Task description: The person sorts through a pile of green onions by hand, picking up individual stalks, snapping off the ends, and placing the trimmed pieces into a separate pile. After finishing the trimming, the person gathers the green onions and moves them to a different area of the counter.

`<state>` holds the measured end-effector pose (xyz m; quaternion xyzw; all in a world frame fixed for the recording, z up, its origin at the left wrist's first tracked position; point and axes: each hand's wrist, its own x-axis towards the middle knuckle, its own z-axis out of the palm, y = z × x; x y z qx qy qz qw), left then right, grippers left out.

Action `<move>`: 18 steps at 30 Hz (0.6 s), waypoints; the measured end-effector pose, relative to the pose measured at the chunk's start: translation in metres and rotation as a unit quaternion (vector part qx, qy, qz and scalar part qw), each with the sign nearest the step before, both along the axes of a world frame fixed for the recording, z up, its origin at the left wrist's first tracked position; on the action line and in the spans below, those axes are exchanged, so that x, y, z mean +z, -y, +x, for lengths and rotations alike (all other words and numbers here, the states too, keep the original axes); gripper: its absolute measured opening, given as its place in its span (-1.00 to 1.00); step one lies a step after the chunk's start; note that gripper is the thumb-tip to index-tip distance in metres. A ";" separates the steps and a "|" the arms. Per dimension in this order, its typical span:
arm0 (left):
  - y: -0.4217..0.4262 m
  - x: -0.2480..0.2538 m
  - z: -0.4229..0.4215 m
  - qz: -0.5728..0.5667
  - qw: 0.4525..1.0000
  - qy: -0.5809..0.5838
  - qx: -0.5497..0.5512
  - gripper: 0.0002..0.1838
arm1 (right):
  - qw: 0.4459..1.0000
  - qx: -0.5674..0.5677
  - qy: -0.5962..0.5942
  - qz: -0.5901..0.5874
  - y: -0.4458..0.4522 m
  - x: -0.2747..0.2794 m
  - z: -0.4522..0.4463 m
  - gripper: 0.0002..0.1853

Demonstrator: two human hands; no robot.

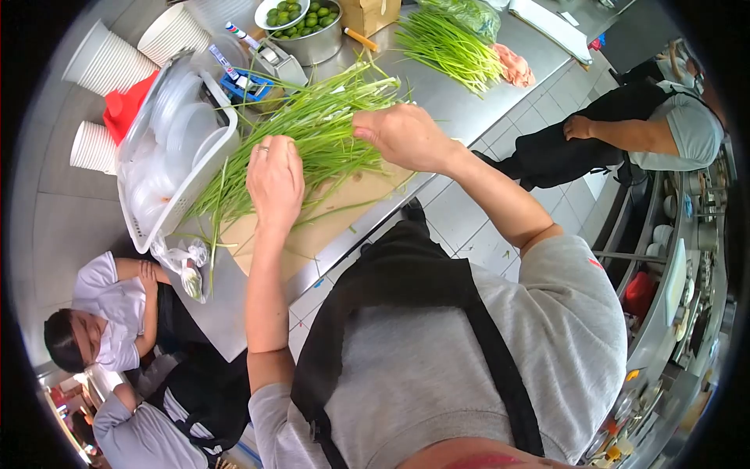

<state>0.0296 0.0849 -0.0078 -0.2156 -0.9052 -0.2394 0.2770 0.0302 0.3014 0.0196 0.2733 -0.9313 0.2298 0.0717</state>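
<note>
A loose heap of long, thin spring onions (328, 129) lies across a brown board (344, 209) on the steel table. My left hand (276, 180) is closed at the near side of the heap, with a ring on one finger; its fingers are curled over green stalks. To the right, my right hand (406, 139) is closed in a pinch by the pale ends of the heap, its fingertips at some stalks. What exactly lies inside each grip is partly hidden. A second bunch of spring onions (453, 51) rests farther back on the table, beside a pink cloth (514, 65).
A white basket of clear plastic lids (226, 141) stands left of the heap. Behind are a pot of green limes (316, 35), a tape dispenser (279, 62), markers and stacked white cups (109, 59). Co-workers stand at right (609, 133) and lower left (117, 313).
</note>
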 end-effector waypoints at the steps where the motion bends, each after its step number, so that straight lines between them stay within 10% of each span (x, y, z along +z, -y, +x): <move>1: 0.006 -0.004 -0.007 0.052 0.997 0.033 0.052 -0.80 | 0.999 -0.022 -0.033 0.002 -0.005 -0.006 -0.003 -0.88; 7: 0.058 0.018 -0.028 -0.013 0.998 0.012 0.063 -0.85 | 0.937 -0.285 -0.200 0.004 -0.120 -0.040 -0.069 -0.88; 10: 0.044 0.026 -0.039 -0.092 0.994 -0.023 -0.046 -0.90 | 0.886 -0.353 -0.194 0.230 -0.166 -0.073 -0.116 -0.72; 12: 0.040 0.029 -0.042 -0.097 0.994 -0.015 -0.043 -0.90 | 0.837 -0.321 -0.403 0.182 -0.165 -0.081 -0.125 -0.66; 18: 0.048 0.017 -0.032 -0.054 0.991 0.110 -0.058 -0.85 | 0.980 -0.052 -0.192 0.028 -0.089 -0.057 -0.096 -0.85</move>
